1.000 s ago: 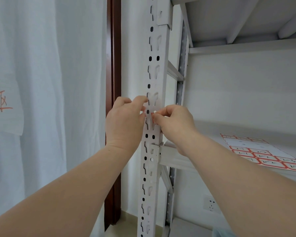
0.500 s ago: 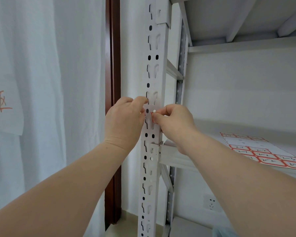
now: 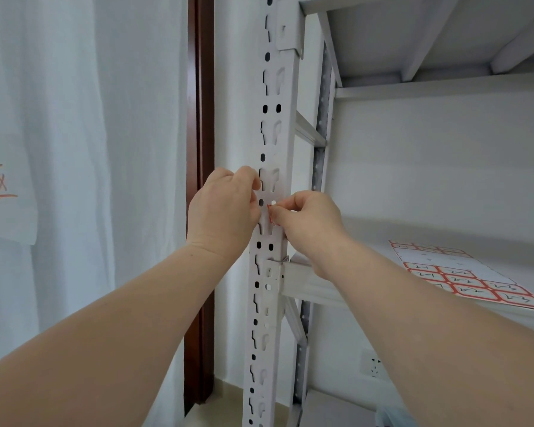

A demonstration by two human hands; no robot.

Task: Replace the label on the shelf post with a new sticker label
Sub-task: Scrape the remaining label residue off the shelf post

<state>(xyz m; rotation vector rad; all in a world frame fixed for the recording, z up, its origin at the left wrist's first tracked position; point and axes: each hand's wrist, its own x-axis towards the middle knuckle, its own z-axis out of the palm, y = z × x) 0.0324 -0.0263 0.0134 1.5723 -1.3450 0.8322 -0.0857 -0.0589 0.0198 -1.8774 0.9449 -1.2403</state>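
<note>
Both bare hands raised to the white perforated metal shelf post (image 3: 272, 143), meeting at its front face about mid-height in the head view.

Left hand (image 3: 225, 211): on the post's left edge, its fingers (image 3: 250, 177) curled in, tips touching the post face just beside a dark round hole. Whether they pinch anything cannot be told; knuckles hide the tips.

Right hand (image 3: 309, 223): comes in from the right, thumb and forefinger pinched together on a small red-edged white sticker label (image 3: 269, 214). Only a sliver of the label shows, a thin red border at the fingertips, lying against the post face just below the paired round holes. Whether it is stuck down or lifted off the metal cannot be told.

The two hands sit close, nearly touching across the post.

Right of the post: grey-white metal shelf board (image 3: 367, 251) level with the right wrist. On it, well apart from the hands, a flat white sheet of red-bordered sticker labels (image 3: 463, 275); upper rows look blank, lower rows carry dark handwritten marks, too small to read.

Left of the post: dark brown wooden door frame (image 3: 201, 118), then a white fabric curtain (image 3: 90, 149) with a red handwritten mark at the far left edge.

Low on the wall behind the shelf: a white wall socket (image 3: 374, 365).
</note>
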